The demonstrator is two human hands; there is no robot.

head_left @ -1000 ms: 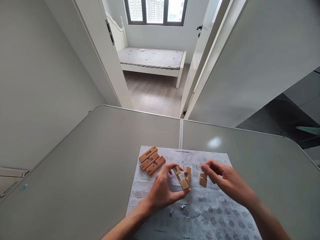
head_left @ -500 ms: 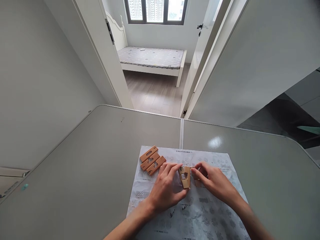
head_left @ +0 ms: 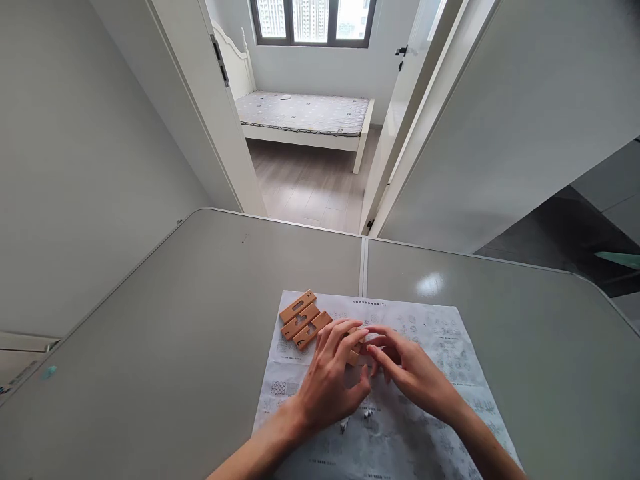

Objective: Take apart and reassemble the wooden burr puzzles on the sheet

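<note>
Curled over a small light-brown wooden block (head_left: pixel 353 359), my left hand (head_left: pixel 330 380) keeps its thumb bent out to the right. Most of that block is hidden behind the fingers. My right hand (head_left: pixel 413 367) meets it from the right, its thumb and fingertips bent together at the block's right edge. Just left of my left hand lie three slotted wooden blocks (head_left: pixel 301 321) side by side at a slant, marked with black numbers. Two small silvery pieces (head_left: pixel 368 413) lie below the hands; their kind I cannot make out.
Under the hands is a large printed paper sheet (head_left: pixel 400 460) with small diagrams, lying on a grey table (head_left: pixel 175 347). A pale seam strip (head_left: pixel 363 267) crosses the table's far half. Beyond are a doorway, a bed (head_left: pixel 305 113) and a window.
The wooden block between my hands has moved slightly left and now is mostly covered by my left fingers. My right hand has come left to it. The three slotted blocks have stayed still.
</note>
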